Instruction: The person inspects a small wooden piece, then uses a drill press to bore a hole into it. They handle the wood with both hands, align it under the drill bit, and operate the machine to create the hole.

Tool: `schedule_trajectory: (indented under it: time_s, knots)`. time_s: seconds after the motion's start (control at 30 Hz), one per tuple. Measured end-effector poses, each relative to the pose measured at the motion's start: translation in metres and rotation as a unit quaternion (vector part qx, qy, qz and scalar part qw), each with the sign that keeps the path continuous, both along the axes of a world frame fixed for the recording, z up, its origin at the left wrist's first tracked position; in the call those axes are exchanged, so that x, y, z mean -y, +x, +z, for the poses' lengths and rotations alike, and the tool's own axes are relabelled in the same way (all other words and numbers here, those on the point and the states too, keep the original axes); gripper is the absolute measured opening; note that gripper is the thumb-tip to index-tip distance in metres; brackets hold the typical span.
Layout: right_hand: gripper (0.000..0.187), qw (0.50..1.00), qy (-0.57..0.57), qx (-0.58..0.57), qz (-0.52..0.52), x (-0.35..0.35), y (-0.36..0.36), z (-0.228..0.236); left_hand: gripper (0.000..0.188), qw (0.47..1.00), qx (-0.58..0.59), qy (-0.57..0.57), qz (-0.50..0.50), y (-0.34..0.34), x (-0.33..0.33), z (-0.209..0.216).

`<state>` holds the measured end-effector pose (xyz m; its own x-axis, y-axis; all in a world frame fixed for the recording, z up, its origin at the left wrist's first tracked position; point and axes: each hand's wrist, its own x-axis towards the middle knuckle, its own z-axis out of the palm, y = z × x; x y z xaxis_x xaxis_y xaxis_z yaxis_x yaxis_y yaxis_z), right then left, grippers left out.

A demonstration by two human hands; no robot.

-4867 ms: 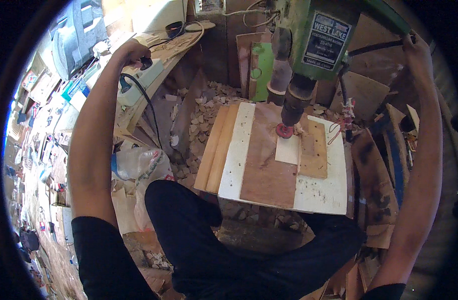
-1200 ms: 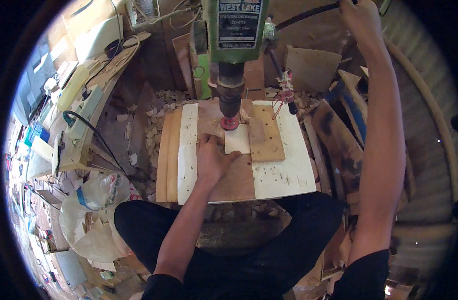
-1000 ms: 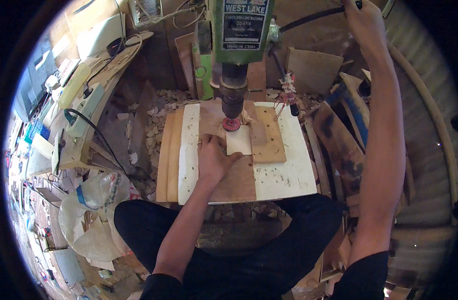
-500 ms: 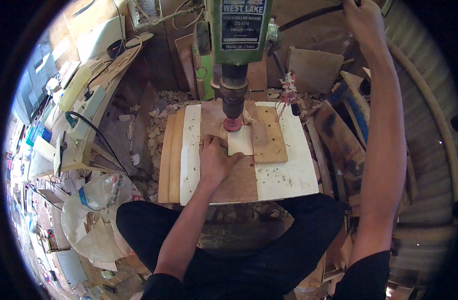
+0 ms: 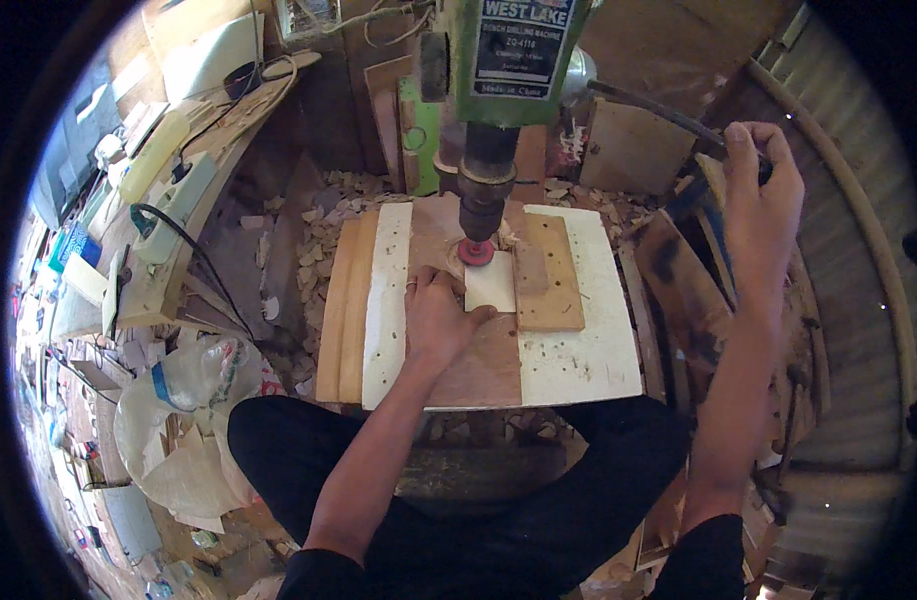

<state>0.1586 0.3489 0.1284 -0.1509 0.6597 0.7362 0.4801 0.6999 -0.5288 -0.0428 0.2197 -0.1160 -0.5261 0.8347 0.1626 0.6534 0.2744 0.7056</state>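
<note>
A corrugated wall [image 5: 869, 300] curved down the right of the frame, and a cluttered wooden bench [image 5: 169, 285] ran along the upper left. Mid-frame stood the work surface: a white board [image 5: 579, 365] with a brown wooden strip [image 5: 479, 370] across it, speckled with small holes. Wood offcuts [image 5: 319, 220] littered the floor behind. A green drill press [image 5: 459, 60] came in from the top centre, and a printed plastic bag [image 5: 144, 420] sagged at lower left. The press bore a dark label [image 5: 522, 40] with pale lettering.

At upper right the right hand [image 5: 764, 205] was curled around the end of a dark lever [image 5: 669, 118]. The left hand [image 5: 441, 315], half curled, held a pale wood piece [image 5: 491, 288] at centre, fingers by its left edge, thumb at its lower edge. A red cutter [image 5: 476, 252] sat over the piece's upper left corner.
</note>
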Motion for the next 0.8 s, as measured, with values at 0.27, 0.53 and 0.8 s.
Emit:
schedule_trajectory:
  time_s: [0.27,0.53,0.8]
  knots:
    - [0.024,0.999,0.032,0.016,0.007,0.003,0.005,-0.019,0.049,1.0,0.011,-0.009,0.007,0.0,-0.002,-0.002]
    - [0.022,0.999,0.017,0.041,0.008,0.011,0.01,-0.033,0.047,1.0,-0.002,0.0,0.006,0.002,0.0,0.0]
    - [0.017,0.998,-0.021,0.023,0.057,0.006,0.014,-0.045,0.048,1.0,0.004,-0.014,0.004,0.001,-0.001,0.001]
